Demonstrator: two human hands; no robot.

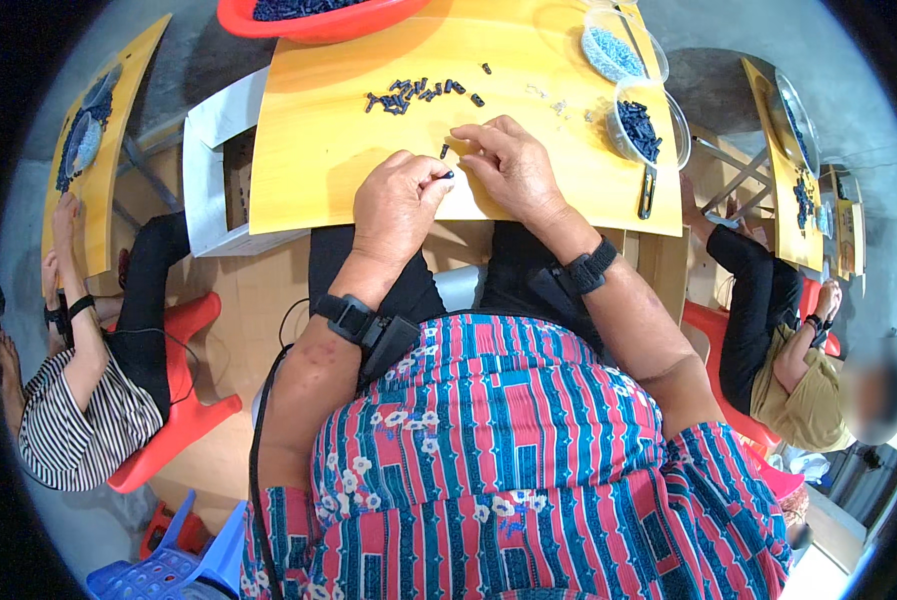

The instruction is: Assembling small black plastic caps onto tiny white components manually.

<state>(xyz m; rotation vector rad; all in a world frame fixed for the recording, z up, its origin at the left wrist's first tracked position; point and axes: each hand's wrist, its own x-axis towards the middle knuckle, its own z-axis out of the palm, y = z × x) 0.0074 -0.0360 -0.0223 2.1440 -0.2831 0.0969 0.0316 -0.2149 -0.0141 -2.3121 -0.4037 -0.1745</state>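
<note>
My left hand [396,205] is closed near the front edge of the yellow table, pinching a small dark plastic piece [448,175] between thumb and fingers. Close by on its right, my right hand [514,168] hovers with curved fingers and a gap between thumb and forefinger; nothing shows in it. Between the two hands lies another short black piece [444,151]. Farther back is a loose heap of small black cylindrical parts [400,98], with a few single ones to its right. Several tiny clear bits [558,106] are scattered at the right.
A red basin [343,24] of dark parts stands at the far edge. To the right are a clear tub of black parts [638,132], a tub of light-blue bits [613,52] and a black-handled tool [647,192]. A white box [213,185] adjoins the left side. Co-workers sit on both sides.
</note>
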